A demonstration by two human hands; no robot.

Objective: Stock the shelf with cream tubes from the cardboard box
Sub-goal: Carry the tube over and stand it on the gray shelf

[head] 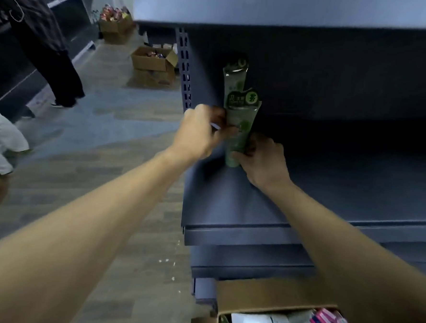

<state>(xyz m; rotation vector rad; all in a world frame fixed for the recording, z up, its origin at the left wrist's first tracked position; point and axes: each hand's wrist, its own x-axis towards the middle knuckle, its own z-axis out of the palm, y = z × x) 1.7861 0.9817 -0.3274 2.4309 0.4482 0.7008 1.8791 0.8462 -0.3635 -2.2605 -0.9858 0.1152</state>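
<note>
Here, both hands work at the left end of the dark shelf [304, 197]. Left hand [198, 133] pinches the side of a green cream tube [239, 123] standing upright, cap down. Right hand [264, 162] grips the same tube near its base. Second tube [234, 80] stands just behind. Cardboard box [260, 301] below, open, holding more packages.

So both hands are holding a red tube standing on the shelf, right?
Not quite: the tube is green, not red. The head view shows the left hand and right hand both holding it, standing on the shelf.
</note>
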